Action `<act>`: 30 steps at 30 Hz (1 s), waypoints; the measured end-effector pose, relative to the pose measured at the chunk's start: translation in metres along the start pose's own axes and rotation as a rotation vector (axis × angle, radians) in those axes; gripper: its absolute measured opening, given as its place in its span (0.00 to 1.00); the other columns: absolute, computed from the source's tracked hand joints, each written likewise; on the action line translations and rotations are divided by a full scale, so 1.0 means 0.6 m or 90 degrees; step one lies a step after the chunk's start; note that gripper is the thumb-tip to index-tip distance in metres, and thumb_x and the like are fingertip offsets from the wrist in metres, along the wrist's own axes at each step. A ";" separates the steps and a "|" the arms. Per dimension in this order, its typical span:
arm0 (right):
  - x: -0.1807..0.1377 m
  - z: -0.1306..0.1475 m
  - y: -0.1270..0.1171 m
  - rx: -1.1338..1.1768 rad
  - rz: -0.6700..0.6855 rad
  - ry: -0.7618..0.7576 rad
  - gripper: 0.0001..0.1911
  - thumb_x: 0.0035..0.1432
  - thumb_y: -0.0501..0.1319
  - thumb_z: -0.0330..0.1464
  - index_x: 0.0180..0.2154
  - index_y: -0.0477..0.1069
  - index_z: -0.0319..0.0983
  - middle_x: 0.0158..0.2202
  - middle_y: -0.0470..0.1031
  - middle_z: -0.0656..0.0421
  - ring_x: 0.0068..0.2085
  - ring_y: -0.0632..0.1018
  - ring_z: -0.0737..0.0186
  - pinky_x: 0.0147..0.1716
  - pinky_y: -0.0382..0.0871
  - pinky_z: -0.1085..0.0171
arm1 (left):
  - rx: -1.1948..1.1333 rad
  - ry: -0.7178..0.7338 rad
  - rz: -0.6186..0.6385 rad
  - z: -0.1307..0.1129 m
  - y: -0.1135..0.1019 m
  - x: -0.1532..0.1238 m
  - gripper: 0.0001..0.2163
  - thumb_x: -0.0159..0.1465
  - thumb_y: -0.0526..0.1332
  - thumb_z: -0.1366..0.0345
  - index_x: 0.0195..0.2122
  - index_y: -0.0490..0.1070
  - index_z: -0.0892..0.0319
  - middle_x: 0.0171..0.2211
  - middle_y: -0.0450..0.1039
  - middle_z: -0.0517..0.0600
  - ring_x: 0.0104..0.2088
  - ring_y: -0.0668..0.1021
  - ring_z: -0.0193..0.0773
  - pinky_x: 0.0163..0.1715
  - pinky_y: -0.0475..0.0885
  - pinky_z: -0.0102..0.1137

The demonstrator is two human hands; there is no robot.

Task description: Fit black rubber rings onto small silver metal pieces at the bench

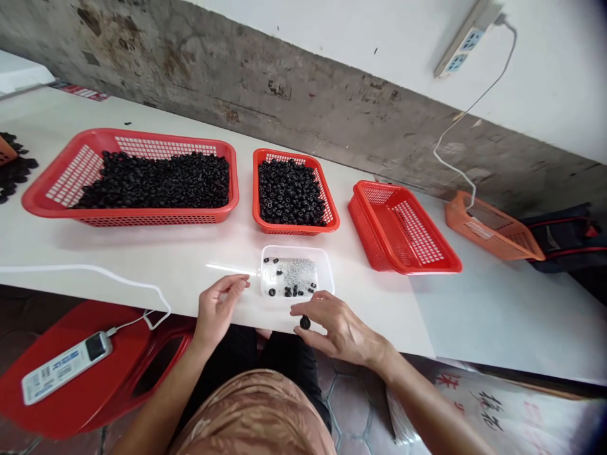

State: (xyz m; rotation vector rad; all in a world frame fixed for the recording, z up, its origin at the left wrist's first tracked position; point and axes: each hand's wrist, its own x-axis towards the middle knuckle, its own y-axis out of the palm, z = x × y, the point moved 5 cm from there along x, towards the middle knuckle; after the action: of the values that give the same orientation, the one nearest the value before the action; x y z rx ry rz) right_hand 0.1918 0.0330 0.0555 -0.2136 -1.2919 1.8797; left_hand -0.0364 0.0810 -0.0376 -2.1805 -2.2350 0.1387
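Two red plastic mesh baskets (142, 219) held heaps of black rubber rings (156, 183) on the far side of the white table (156, 253). Nearer sat a clear plastic tub (294, 248). The right hand (339, 332) pinched a small black rubber ring (305, 322) just off the tub's near edge, a fingertip grip suiting so small a piece; the left hand (218, 306) curled loosely, apparently empty.

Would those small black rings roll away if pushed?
The small black ring at the right hand looks round and squat, so it would probably roll if on edge but only slide if flat. It is likely light, being fingertip-sized. Its dull surface suggests it isn't very slippery.
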 end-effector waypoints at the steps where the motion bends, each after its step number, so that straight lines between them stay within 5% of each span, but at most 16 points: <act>1: 0.006 -0.010 -0.008 0.008 0.055 0.021 0.11 0.67 0.61 0.35 0.48 0.74 0.38 0.37 0.83 0.53 0.33 0.82 0.59 0.40 0.75 0.59 | 0.020 0.005 -0.025 0.012 -0.007 0.013 0.16 0.65 0.64 0.51 0.43 0.80 0.58 0.40 0.82 0.53 0.42 0.81 0.44 0.46 0.74 0.34; 3: 0.034 -0.040 -0.038 0.011 0.035 0.083 0.13 0.67 0.61 0.37 0.49 0.76 0.39 0.35 0.83 0.54 0.33 0.82 0.58 0.38 0.76 0.60 | 0.056 0.014 -0.065 0.031 -0.016 0.034 0.17 0.64 0.64 0.50 0.42 0.80 0.58 0.39 0.82 0.53 0.41 0.82 0.44 0.45 0.74 0.34; 6: 0.084 -0.099 -0.104 0.071 -0.340 0.212 0.17 0.69 0.57 0.41 0.55 0.74 0.43 0.47 0.81 0.54 0.47 0.81 0.56 0.48 0.75 0.56 | 0.100 0.040 -0.080 0.044 -0.014 0.045 0.17 0.64 0.63 0.50 0.41 0.80 0.59 0.39 0.82 0.53 0.40 0.82 0.44 0.43 0.75 0.34; 8: 0.104 -0.127 -0.120 0.135 -0.562 0.210 0.18 0.71 0.53 0.41 0.56 0.73 0.45 0.52 0.78 0.54 0.50 0.80 0.57 0.52 0.74 0.55 | 0.134 0.068 -0.068 0.043 -0.010 0.043 0.15 0.65 0.63 0.51 0.41 0.80 0.58 0.39 0.82 0.52 0.39 0.82 0.43 0.42 0.75 0.34; 11: 0.108 -0.162 -0.099 0.204 -0.649 0.235 0.17 0.71 0.54 0.41 0.50 0.76 0.42 0.46 0.81 0.54 0.43 0.82 0.59 0.48 0.76 0.56 | 0.170 0.108 -0.052 0.037 -0.008 0.038 0.14 0.66 0.61 0.54 0.40 0.80 0.58 0.39 0.82 0.52 0.39 0.82 0.42 0.41 0.75 0.33; 15: 0.053 -0.200 -0.063 0.185 -0.595 0.334 0.13 0.66 0.60 0.41 0.41 0.79 0.40 0.38 0.82 0.56 0.35 0.82 0.61 0.45 0.75 0.57 | 0.191 0.128 -0.046 0.033 -0.010 0.037 0.13 0.67 0.60 0.55 0.39 0.80 0.59 0.38 0.82 0.51 0.38 0.82 0.40 0.41 0.74 0.32; 20: -0.015 -0.220 -0.064 0.193 -0.463 0.432 0.10 0.61 0.65 0.38 0.39 0.79 0.39 0.31 0.82 0.58 0.27 0.77 0.63 0.32 0.73 0.62 | 0.218 0.119 -0.038 0.030 -0.007 0.041 0.13 0.67 0.61 0.56 0.39 0.80 0.59 0.37 0.82 0.51 0.37 0.81 0.40 0.37 0.73 0.30; 30: 0.017 -0.170 -0.048 -0.099 -0.021 0.344 0.05 0.59 0.66 0.25 0.34 0.79 0.40 0.35 0.83 0.55 0.38 0.79 0.55 0.43 0.69 0.57 | 0.239 0.111 -0.034 0.031 -0.002 0.042 0.13 0.67 0.61 0.55 0.39 0.81 0.58 0.37 0.82 0.50 0.38 0.82 0.40 0.36 0.73 0.30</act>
State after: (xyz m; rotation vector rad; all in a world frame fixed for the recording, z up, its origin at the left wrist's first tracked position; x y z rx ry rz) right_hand 0.2567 0.1153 0.0360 -0.7225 -1.0516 1.5438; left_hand -0.0398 0.1051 -0.0573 -1.8600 -1.9814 0.3242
